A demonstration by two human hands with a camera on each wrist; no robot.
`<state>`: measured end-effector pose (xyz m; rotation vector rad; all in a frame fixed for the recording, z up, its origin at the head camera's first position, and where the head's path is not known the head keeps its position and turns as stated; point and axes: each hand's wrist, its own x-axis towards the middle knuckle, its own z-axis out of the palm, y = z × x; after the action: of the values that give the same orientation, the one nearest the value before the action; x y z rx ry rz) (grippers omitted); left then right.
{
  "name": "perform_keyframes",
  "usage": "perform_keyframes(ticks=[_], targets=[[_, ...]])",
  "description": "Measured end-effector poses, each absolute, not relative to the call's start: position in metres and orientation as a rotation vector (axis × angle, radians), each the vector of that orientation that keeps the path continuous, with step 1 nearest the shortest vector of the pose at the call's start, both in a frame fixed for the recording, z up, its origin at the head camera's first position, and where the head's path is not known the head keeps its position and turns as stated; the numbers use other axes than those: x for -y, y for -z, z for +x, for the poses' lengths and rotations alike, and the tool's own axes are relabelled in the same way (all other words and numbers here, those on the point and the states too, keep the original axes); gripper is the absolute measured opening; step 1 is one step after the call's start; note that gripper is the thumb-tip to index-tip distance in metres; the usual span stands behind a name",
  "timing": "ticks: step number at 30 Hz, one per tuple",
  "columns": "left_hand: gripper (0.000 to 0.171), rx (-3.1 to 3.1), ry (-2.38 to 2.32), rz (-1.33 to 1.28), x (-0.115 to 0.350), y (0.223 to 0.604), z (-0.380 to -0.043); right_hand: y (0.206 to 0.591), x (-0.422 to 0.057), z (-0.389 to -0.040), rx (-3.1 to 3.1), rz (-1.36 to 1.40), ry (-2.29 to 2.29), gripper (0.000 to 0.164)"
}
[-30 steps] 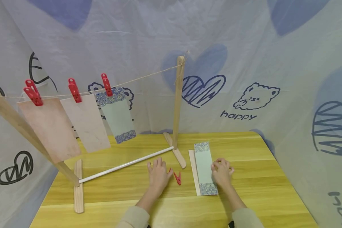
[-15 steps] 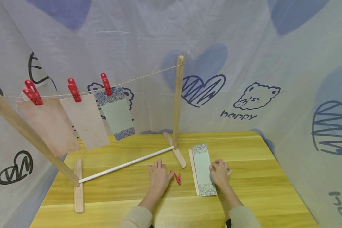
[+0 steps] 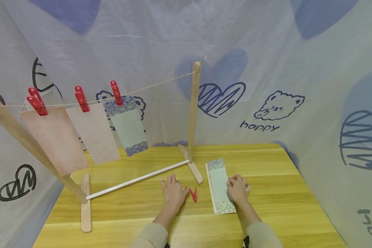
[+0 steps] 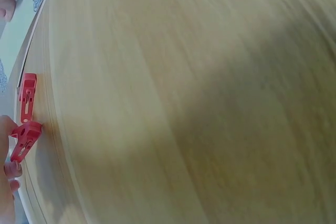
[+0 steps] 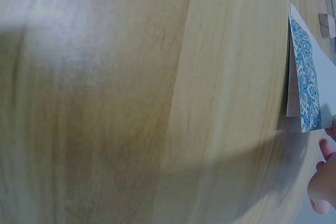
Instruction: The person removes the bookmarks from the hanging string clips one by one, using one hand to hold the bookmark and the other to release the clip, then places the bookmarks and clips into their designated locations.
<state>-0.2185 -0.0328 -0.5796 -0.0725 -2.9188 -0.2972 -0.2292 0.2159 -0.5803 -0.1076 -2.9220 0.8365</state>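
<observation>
My right hand (image 3: 238, 189) pinches the right edge of a pale green paper card (image 3: 219, 186) with blue patterned ends. That card lies over a cream paper card (image 3: 211, 188), which shows as a strip along its left side. To the left, my left hand (image 3: 174, 193) is low over the table and holds a red clothespin (image 4: 25, 140) between thumb and finger; the head view mostly hides this pin. Another red clothespin (image 3: 194, 195) lies on the table between the left hand and the cards.
A wooden stand's right post (image 3: 193, 110) and left post (image 3: 34, 148) carry a string (image 3: 161, 82). Three paper cards hang there from red clothespins, including a pinkish card (image 3: 54, 139). A white rod (image 3: 139, 178) joins the posts low down, behind the left hand.
My right hand has drawn the green card slightly left and nearer, so less of the cream card shows. The left hand has shifted a little to the right.
</observation>
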Motion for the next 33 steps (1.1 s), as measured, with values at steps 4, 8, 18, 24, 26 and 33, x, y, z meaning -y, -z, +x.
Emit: perform_keyframes(ticks=[4, 8, 18, 24, 26, 33], targets=[[0.044, 2.929, 0.3, -0.063, 0.032, 0.581, -0.219, 0.582, -0.215, -0.23, 2.936, -0.118, -0.823, 0.028], [0.044, 2.935, 0.314, -0.05, 0.032, 0.582, -0.219, 0.585, -0.215, -0.231, 2.952, -0.129, -0.807, 0.029], [0.046, 2.966, 0.271, -0.025, 0.031, 0.586, -0.219, 0.585, -0.212, -0.23, 2.975, -0.135, -0.788, 0.029], [0.045, 2.967, 0.282, -0.025, 0.031, 0.588, -0.22, 0.589, -0.212, -0.231, 2.975, -0.157, -0.784, 0.029], [0.045, 2.965, 0.285, -0.027, 0.031, 0.589, -0.219, 0.589, -0.212, -0.231, 2.965, -0.156, -0.783, 0.028], [0.046, 2.964, 0.27, -0.035, 0.032, 0.59, -0.219, 0.592, -0.212, -0.232, 2.951, -0.157, -0.744, 0.026]])
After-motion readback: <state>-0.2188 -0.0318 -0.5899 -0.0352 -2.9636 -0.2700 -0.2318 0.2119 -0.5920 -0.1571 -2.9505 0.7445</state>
